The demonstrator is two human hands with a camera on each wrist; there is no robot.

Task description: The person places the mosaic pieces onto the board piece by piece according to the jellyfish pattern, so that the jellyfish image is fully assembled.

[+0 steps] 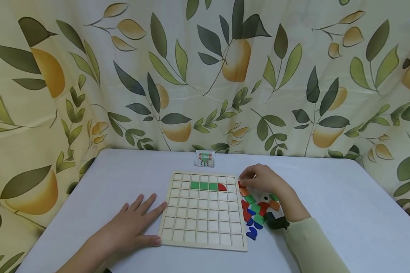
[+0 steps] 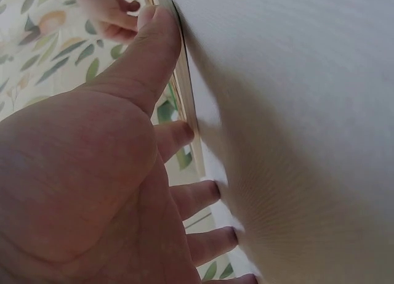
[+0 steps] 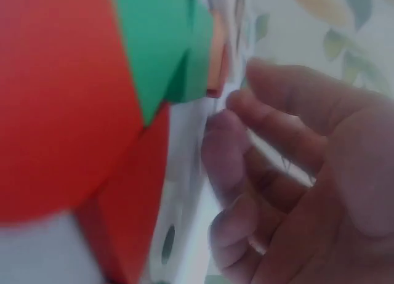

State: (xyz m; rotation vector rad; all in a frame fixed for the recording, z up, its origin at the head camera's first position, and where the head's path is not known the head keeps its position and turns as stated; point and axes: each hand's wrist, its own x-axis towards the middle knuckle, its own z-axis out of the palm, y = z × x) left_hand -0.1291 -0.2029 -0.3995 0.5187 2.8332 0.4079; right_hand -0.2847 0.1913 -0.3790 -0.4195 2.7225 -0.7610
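Observation:
A wooden grid board [image 1: 205, 245] lies on the table, with several green squares [image 1: 204, 185] in a row and a red rounded piece [image 1: 222, 187] at their right end. My left hand [image 1: 136, 218] lies spread at the board's left side; its thumb and index finger touch the edge. Beyond the board's upper right edge, my right hand [image 1: 264, 180] reaches with bent fingers over a red piece [image 1: 240, 184]. The right wrist view shows the right fingers [image 3: 225, 145] loosely bent beside the pieces, with no piece visible between them.
Loose coloured pieces [image 1: 255, 208] in red, green, blue and orange lie along the board's right side, some overlapping. A small picture card [image 1: 204, 158] rests behind the board. The white table [image 1: 345, 204] meets a leaf-patterned curtain [image 1: 205, 94] at the back.

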